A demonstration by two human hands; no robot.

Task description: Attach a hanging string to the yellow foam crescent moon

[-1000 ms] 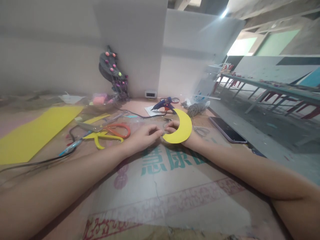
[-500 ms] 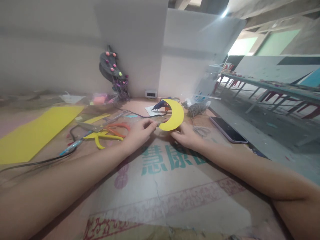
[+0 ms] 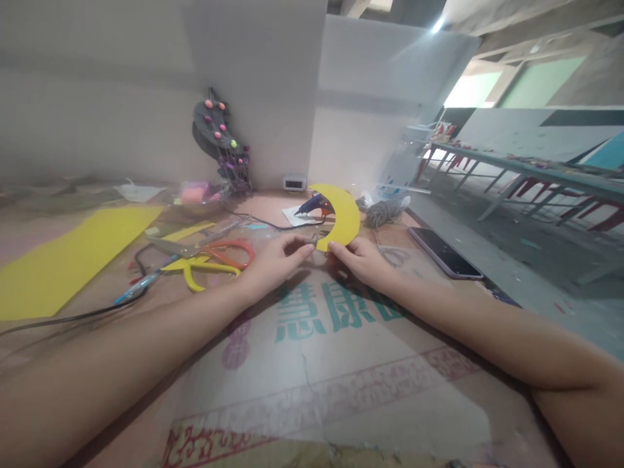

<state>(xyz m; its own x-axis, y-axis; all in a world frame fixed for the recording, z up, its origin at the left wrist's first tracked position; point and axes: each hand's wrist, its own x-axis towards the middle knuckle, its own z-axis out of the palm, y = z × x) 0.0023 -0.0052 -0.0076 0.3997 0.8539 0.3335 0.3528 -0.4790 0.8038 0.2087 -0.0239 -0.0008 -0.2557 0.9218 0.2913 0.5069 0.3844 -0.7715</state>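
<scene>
A yellow crescent-shaped cutout (image 3: 344, 216) stands nearly upright above the cardboard sheet (image 3: 312, 364). My right hand (image 3: 363, 261) pinches its lower tip between thumb and fingers. My left hand (image 3: 275, 260) is just left of that tip, its fingers curled and its fingertips touching or almost touching the cutout's lower end. Both forearms rest low over the cardboard.
Orange and yellow scissors (image 3: 214, 258) lie left of my left hand, with a large yellow sheet (image 3: 63, 257) further left. A blue glue gun (image 3: 314, 205) sits behind the crescent, twine (image 3: 383, 212) and a phone (image 3: 443, 252) to the right. A cable (image 3: 97, 305) crosses the left side.
The crescent has been turned and lifted from lying low by my right wrist to standing upright. My right hand shifted its hold to the lower tip. My left hand stayed close.
</scene>
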